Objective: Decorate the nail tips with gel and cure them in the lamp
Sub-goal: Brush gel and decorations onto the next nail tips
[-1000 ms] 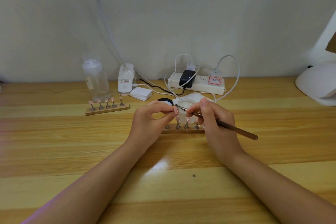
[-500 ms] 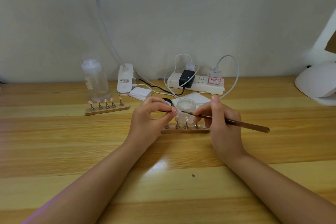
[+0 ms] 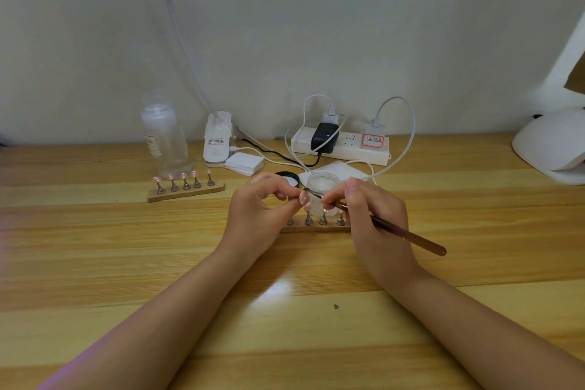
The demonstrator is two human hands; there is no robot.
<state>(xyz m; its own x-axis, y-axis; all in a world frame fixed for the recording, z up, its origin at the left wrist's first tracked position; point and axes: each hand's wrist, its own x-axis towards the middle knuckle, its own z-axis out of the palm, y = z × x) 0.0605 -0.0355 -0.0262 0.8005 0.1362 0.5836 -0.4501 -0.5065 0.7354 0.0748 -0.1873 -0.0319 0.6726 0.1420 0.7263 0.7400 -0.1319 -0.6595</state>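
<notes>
My left hand (image 3: 259, 215) pinches a small pink nail tip (image 3: 303, 198) between thumb and forefinger. My right hand (image 3: 370, 218) grips a brown gel brush (image 3: 408, 234), whose bristle end touches the held tip. Just behind the hands stands an open clear gel jar (image 3: 323, 182), its black lid (image 3: 286, 176) lying to the left. Under the hands a wooden holder (image 3: 316, 226) carries several nail tips on metal stands. A second wooden holder (image 3: 185, 191) with several pink tips sits further left. The white curing lamp (image 3: 550, 146) is at the right edge.
A clear pump bottle (image 3: 164, 142), a white lamp base (image 3: 218, 142) and a stack of white pads (image 3: 243, 163) stand at the back left. A white power strip (image 3: 342, 146) with plugs and looping cables lies against the wall. White paper (image 3: 345, 169) lies behind the jar.
My right hand drew the brush back toward the jar, then brought its tip forward again onto the nail tip held by my left hand. The left hand barely moved.
</notes>
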